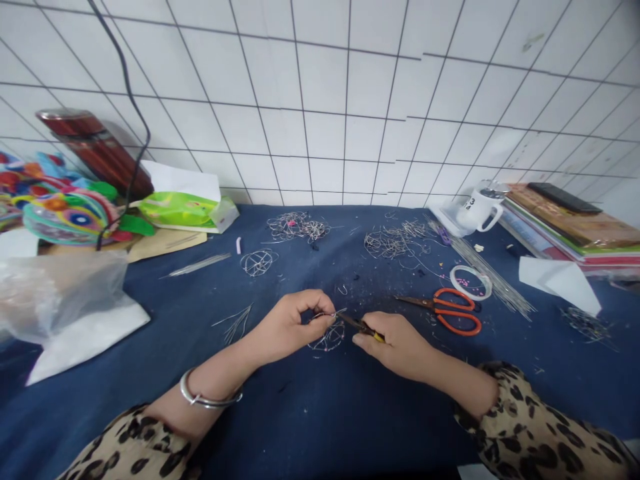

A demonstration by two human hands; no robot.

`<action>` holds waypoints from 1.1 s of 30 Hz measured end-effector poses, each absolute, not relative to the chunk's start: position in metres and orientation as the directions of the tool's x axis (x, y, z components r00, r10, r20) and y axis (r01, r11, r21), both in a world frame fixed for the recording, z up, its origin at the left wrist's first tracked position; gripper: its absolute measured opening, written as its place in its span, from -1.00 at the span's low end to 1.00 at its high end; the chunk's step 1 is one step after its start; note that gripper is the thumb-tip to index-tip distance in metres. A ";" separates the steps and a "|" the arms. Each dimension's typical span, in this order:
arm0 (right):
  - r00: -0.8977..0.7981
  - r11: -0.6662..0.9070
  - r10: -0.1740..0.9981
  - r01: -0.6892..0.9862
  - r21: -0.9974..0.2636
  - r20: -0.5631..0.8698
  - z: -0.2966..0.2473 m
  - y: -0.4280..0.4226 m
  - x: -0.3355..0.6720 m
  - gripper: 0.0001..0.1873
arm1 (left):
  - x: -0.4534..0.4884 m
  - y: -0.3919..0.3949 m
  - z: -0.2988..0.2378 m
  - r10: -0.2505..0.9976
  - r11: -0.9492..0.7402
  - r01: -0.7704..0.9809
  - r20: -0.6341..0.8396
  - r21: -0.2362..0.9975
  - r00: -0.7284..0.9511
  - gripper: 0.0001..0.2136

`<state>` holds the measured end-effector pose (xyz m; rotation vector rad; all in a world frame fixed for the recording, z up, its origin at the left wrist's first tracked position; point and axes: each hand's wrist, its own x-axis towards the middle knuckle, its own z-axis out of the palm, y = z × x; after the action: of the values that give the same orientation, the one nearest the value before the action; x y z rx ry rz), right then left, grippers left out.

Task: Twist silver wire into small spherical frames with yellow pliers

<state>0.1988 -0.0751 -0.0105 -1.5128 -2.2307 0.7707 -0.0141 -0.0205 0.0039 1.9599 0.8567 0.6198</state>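
A white tiled wall [320, 100] stands behind the table [280, 413], which is spread with dark blue cloth. A stack of books [570, 230] sits at the far right, beside a white mug [480, 210]; a red-brown flask [97, 147] leans at the far left. The left hand [293, 327] has a narrow grip, thumb and forefinger pinched on a beaded wire shape [327, 339], part of which shows just under the fingertips, near the middle of the table. The right hand [397, 343] has its grip closed round the handles of small pliers [367, 328], their nose pointing to the left fingertips; whether it bites the wire I cannot tell. Straight wires [493, 277] lie in a bundle to the right, near orange-handled scissors [453, 311]. Tangled wire [395, 240] lies farther back. Beside the scissors is a pale ring [471, 283] with tiny pink beads [463, 283] inside.
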 end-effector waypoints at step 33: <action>-0.411 0.449 0.893 0.794 -0.410 0.182 -0.017 -0.075 0.199 -0.82 | -0.017 -0.019 0.002 0.724 -0.508 0.280 0.228 0.814 0.651 -0.90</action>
<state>0.1995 -0.0748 -0.0173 -1.4282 -2.3322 0.3679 -0.0168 -0.0188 0.0020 2.0852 0.7781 0.7233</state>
